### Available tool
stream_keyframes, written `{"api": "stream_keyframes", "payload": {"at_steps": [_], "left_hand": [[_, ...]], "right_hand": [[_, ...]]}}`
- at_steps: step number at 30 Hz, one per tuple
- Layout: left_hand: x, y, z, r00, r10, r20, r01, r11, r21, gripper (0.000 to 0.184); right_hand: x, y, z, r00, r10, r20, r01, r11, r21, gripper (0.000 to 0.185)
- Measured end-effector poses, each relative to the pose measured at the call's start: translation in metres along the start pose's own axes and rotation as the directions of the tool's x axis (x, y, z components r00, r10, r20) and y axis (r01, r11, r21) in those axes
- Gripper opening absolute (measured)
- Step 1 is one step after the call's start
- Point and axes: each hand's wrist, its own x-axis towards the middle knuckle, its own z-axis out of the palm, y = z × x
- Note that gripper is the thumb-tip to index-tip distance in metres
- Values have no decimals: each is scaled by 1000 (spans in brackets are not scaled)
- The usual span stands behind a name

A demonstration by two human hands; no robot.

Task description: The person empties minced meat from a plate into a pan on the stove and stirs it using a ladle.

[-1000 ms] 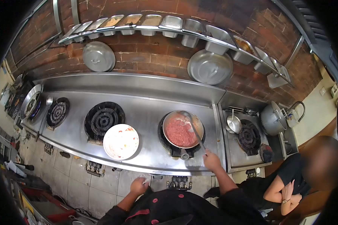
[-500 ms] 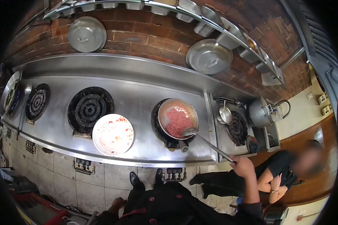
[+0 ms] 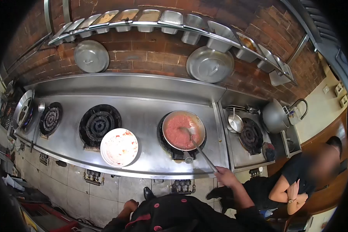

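Note:
My right hand (image 3: 226, 177) is wrapped round the handle of a long metal ladle (image 3: 200, 150). The ladle's bowl rests in the reddish-pink food (image 3: 178, 133) inside a round pan (image 3: 202, 127), which sits on the burner in front of me. Low near my body, my left hand (image 3: 131, 205) hangs over the floor with its fingers curled; whether anything is in them is too small to tell. Left of the pan stands a white bowl (image 3: 119, 147) with red bits stuck to its inside.
Burners (image 3: 100, 124) lie left and right on the steel stove (image 3: 143, 116). Metal containers line a wall shelf (image 3: 150, 24). Two lids (image 3: 210, 64) lean on the brick wall. A large pot (image 3: 274, 116) stands right. A person with folded arms (image 3: 290, 193) is at the right.
The ladle has moved from the pan's near edge back toward its middle, and the food is spread wider. My right hand has shifted left. The camera view has tilted up.

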Motion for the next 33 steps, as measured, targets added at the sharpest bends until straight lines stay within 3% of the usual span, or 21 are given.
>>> {"api": "stream_keyframes", "payload": {"at_steps": [1,2,4,5,6,7,8,10,12,14,15,16,18,19,21,23,27,30,31,33], "left_hand": [[0,2,14,991,-130,44,134,985,-111,45],[0,9,17,990,-132,47,137,984,-113,45],[-4,16,22,963,-172,209,192,978,-82,48],[-12,24,11,962,-172,214,200,973,-114,49],[-17,31,8,961,-172,215,200,973,-114,49],[-16,37,0,963,-203,175,233,956,-176,49],[-15,40,-6,962,-233,141,261,934,-242,50],[-7,37,-6,974,-201,103,215,962,-165,50],[-14,52,6,982,-167,93,177,977,-115,51],[-18,56,-13,917,-382,113,396,839,-372,52],[-14,56,-4,918,-380,114,393,831,-394,54],[-11,52,11,918,-380,114,393,831,-394,54],[1,43,22,981,-168,96,182,970,-162,54],[-2,47,13,970,-185,160,212,962,-170,55],[-10,52,-7,970,-189,153,215,961,-173,55],[-4,50,1,971,-188,149,216,955,-202,55],[13,41,35,945,-286,156,316,923,-221,55],[-8,57,-3,943,-285,169,321,913,-252,55],[-19,69,-21,946,-290,149,322,898,-301,55],[-13,69,-30,954,-243,176,278,935,-219,54]], "right_hand": [[3,7,-12,997,-83,-6,83,996,-24,36],[2,15,-21,988,-151,-8,151,987,-51,41],[23,37,-16,992,-125,19,125,992,-33,42],[62,59,-1,909,-359,-212,305,919,-249,42],[82,71,9,719,-590,-366,391,780,-489,42],[62,11,13,951,-181,-249,130,969,-210,41],[53,7,5,949,-194,-250,143,967,-209,41],[41,7,-9,974,-221,43,225,969,-100,38],[17,0,-34,987,-129,91,138,985,-103,39],[36,27,-39,943,-319,-98,294,933,-208,39],[63,28,-22,865,-428,-261,322,874,-364,41],[80,24,-5,865,-428,-261,322,874,-364,41],[100,10,9,919,-334,-209,233,889,-395,41],[87,-5,0,919,-334,-208,233,889,-395,41],[52,-25,-14,955,-286,-80,177,765,-619,41],[47,-9,-37,943,-317,-99,149,672,-726,38],[-62,-41,-108,890,-411,-198,37,497,-867,35],[-82,-33,-121,910,-360,-203,45,573,-818,38],[-66,-24,-115,911,-361,-202,46,574,-818,38],[-22,7,-94,923,-323,-209,24,591,-806,40]]}}
